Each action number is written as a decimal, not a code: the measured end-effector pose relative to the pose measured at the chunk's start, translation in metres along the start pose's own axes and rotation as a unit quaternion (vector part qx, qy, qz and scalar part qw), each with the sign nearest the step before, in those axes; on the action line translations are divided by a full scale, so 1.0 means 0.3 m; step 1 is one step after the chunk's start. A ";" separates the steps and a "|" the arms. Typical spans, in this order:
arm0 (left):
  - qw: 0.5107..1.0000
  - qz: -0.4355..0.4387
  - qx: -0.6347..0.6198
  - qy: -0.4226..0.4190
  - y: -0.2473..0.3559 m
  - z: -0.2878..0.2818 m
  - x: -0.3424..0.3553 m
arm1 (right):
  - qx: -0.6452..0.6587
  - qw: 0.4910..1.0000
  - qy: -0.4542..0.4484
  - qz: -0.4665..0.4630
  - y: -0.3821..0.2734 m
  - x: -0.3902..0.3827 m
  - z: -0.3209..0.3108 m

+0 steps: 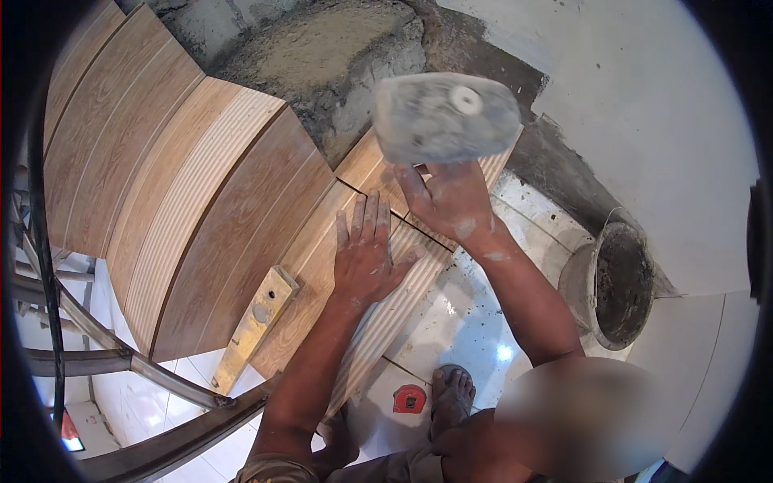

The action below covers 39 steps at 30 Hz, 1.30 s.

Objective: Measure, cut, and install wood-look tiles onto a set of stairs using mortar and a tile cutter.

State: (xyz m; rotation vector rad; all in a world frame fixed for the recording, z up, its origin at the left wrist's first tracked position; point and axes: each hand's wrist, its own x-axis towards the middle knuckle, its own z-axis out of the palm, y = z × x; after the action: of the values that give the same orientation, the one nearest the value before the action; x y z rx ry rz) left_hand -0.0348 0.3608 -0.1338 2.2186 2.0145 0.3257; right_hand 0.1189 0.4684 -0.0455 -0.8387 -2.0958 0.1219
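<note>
My right hand (457, 201) is wrapped round the handle of a mallet, mostly hidden beneath the broad, grey, dusty mallet head (435, 121). The head is smeared by motion and hangs over the far end of a wood-look stair tread. My left hand (366, 262) lies flat with its fingers spread on the tread's tiles (318, 233), close to a dark joint between two pieces. Ribbed strips (378, 322) run along the tread's near edge. Left of my left forearm, a yellow spirit level (256, 322) rests across the tread.
More wood-look steps (233, 217) climb at left beside a curved metal railing (177, 435) and a black cable (40, 225). Rough cement (314, 56) lies beyond. A mortar-smeared bucket (581, 282) stands at right by the white wall. A red tape measure (410, 398) sits near my feet.
</note>
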 end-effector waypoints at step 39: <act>0.996 0.054 0.034 0.067 -0.094 0.014 0.314 | 0.322 0.749 0.370 0.446 0.448 -0.396 -0.289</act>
State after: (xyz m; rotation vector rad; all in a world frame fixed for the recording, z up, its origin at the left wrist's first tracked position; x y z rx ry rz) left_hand -0.0530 0.4574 -0.1378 2.4145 2.0027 0.4346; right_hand 0.3026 0.4823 -0.1211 -1.1202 -0.6747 0.8262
